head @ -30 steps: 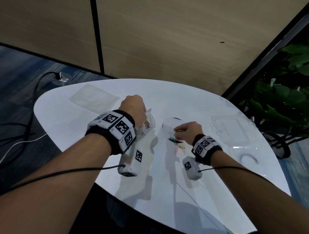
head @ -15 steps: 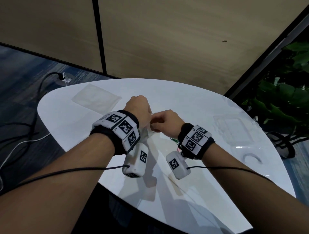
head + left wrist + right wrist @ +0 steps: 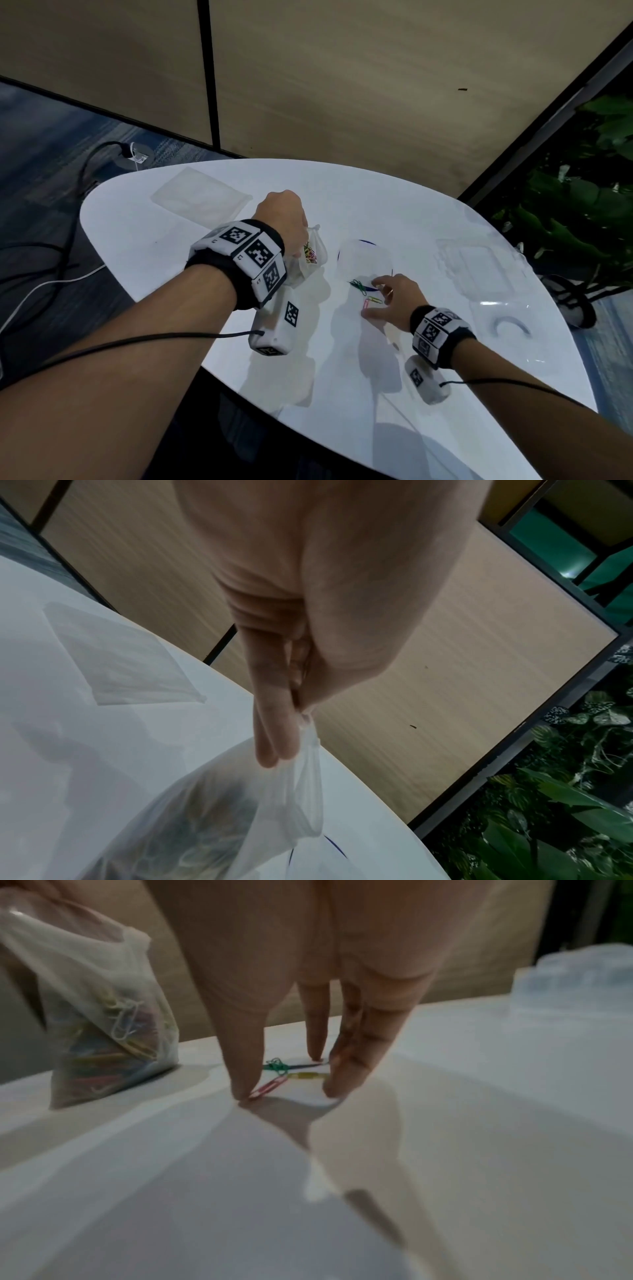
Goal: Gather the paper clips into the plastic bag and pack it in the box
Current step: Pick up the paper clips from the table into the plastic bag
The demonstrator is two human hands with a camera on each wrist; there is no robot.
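Observation:
My left hand hangs over the white table and pinches the top edge of a clear plastic bag holding several coloured paper clips. In the left wrist view its fingertips nip the bag's rim. To the right, my right hand is spread over a few loose paper clips on the table. The thumb touches a pink clip; a yellow clip and green clips lie between the straight fingers. A clear plastic box stands further right.
A second flat plastic bag lies at the far left of the table. A clear round dish with a blue edge sits just beyond the loose clips. Green plants stand past the right edge. Cables run across the floor at left.
My right hand went up to the bag's mouth half a second ago and has come back down to the loose clips on the table. The left hand still holds the bag.

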